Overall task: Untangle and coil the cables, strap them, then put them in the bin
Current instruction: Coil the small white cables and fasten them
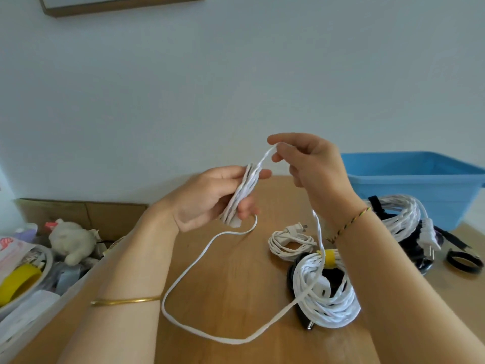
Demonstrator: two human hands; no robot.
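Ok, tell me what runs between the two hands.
In the head view, a short stretch of white cable spans the gap, from the coil gripped in the left hand up to the pinching right hand.

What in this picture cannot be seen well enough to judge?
Head view:
- Bottom of the blue bin: hidden by its near wall.
- The black cable: mostly covered by the strapped white coil.
- Turns of the white cable: partly hidden by the left hand that grips them.
- The wall frame: cut off by the top edge.
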